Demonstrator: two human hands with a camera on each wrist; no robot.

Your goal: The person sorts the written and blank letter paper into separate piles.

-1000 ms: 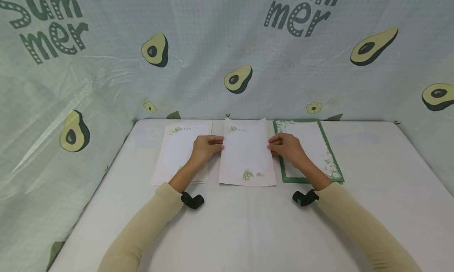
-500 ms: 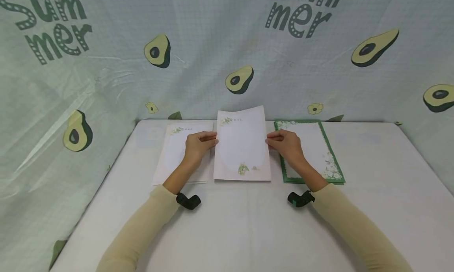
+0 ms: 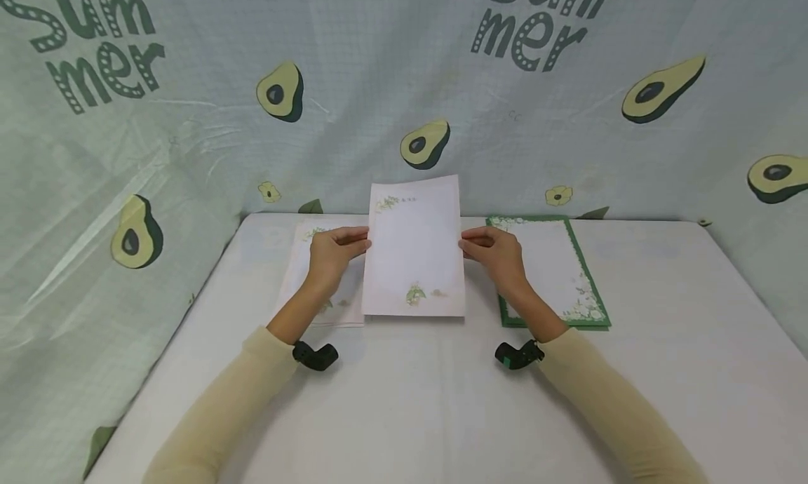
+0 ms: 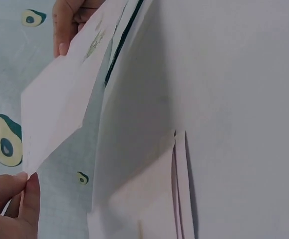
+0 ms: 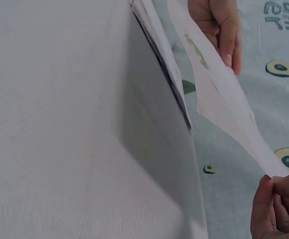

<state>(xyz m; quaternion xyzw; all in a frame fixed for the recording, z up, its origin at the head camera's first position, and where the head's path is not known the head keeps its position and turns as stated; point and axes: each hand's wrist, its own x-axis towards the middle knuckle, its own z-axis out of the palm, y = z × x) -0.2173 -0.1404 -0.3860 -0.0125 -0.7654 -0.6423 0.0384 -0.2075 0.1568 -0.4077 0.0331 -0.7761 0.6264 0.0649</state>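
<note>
Both hands hold a sheet of letter paper [image 3: 413, 249], pale pink at the border with small floral prints at the top and bottom. My left hand [image 3: 334, 256] pinches its left edge between thumb and fingers, and my right hand [image 3: 495, 256] pinches the right edge. In the left wrist view the sheet [image 4: 67, 94] slants up off the table, a gap showing under it. Partly behind my left hand lies a stack of matching pink sheets [image 3: 347, 287]. Beside my right hand is a stack of green-bordered floral sheets [image 3: 546, 259], partly covered by that hand and wrist.
The white table [image 3: 429, 400] ends at the back against a hanging cloth [image 3: 353, 147] printed with avocados and lettering. More of this cloth hangs along the left side. A black wrist camera [image 3: 315, 356] sits at the left cuff, another black wrist camera [image 3: 519, 355] at the right.
The held pink sheet has risen from the table and shifted left, both hands moving with it. It now overlaps the right side of the pink stack in the head view. Both stacks stay put.
</note>
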